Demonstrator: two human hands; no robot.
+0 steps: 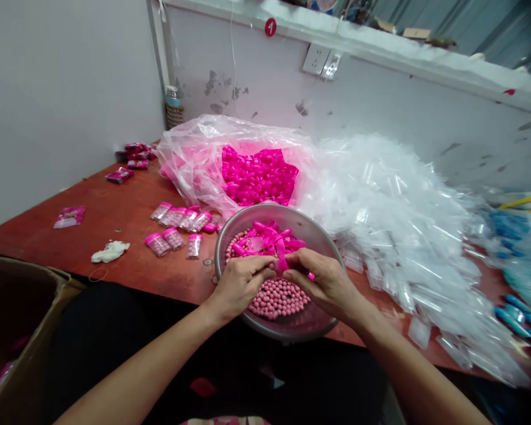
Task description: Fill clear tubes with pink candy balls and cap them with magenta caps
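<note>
Both hands meet over a metal bowl (331,248) at the table's front edge. My right hand (321,280) pinches a bright pink plastic piece (282,254) with a strap-like part. My left hand (243,280) has thumb and fingers pressed together beside it; what lies between those fingertips is too small to make out. Below the hands, many round pink beads (277,300) fill the bowl's near part. A heap of pink plastic caps (272,233) rests on the beads at the far side, with a clear piece (254,244) among them.
Behind the bowl lies a plastic bag (190,159) of pink caps (259,177). Clear containers (380,200) pile up at right. Several filled, pink-capped bottles (173,238) lie left on the red table (133,206), near a white lump (110,252). A cardboard box (55,301) stands lower left.
</note>
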